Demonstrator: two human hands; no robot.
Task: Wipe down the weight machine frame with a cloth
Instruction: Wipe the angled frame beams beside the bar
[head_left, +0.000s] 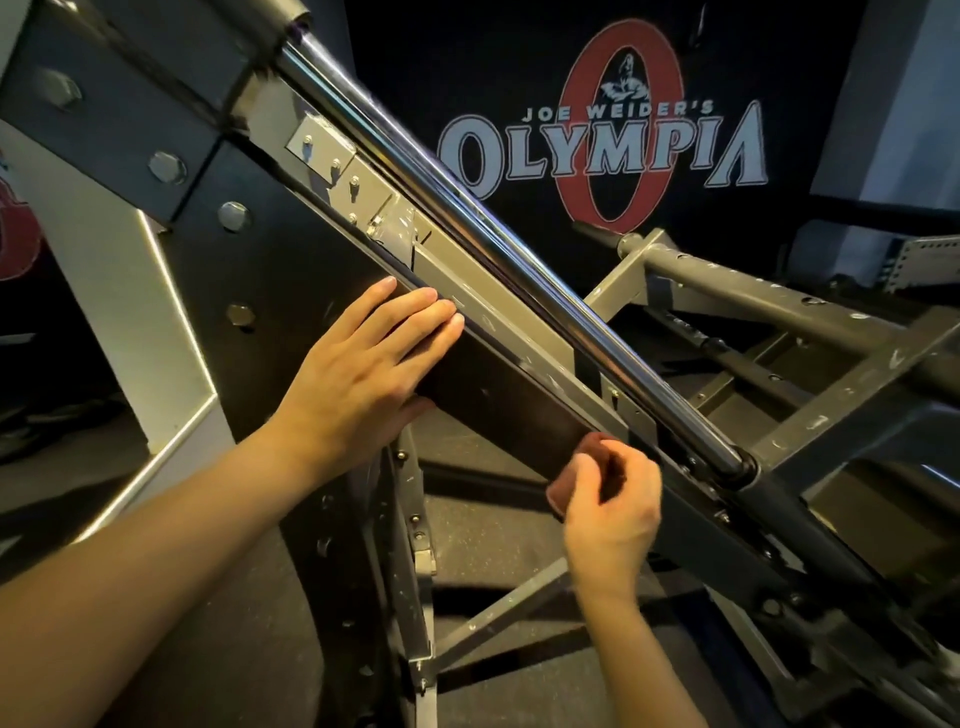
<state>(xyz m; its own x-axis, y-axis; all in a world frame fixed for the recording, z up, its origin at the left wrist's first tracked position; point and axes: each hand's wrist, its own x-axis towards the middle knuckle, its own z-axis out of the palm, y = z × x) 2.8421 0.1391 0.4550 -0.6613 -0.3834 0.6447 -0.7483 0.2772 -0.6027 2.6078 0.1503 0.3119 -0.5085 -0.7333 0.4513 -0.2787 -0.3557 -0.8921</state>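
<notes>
Slanting from the upper left down to the lower right, the frame (498, 395) is a dark, scuffed beam with bolted plates, a grey strip along its upper edge and a polished rod (467, 218) running just above it. Spread flat with straight fingers, the left hand (358, 374) rests on the beam's dark side face, fingertips at its upper edge, probably to brace the person while wiping. Lower down the beam, the right hand (613, 499) pinches a small, bunched reddish-brown cloth (597, 457) against that same side face, near the rod's lower end.
</notes>
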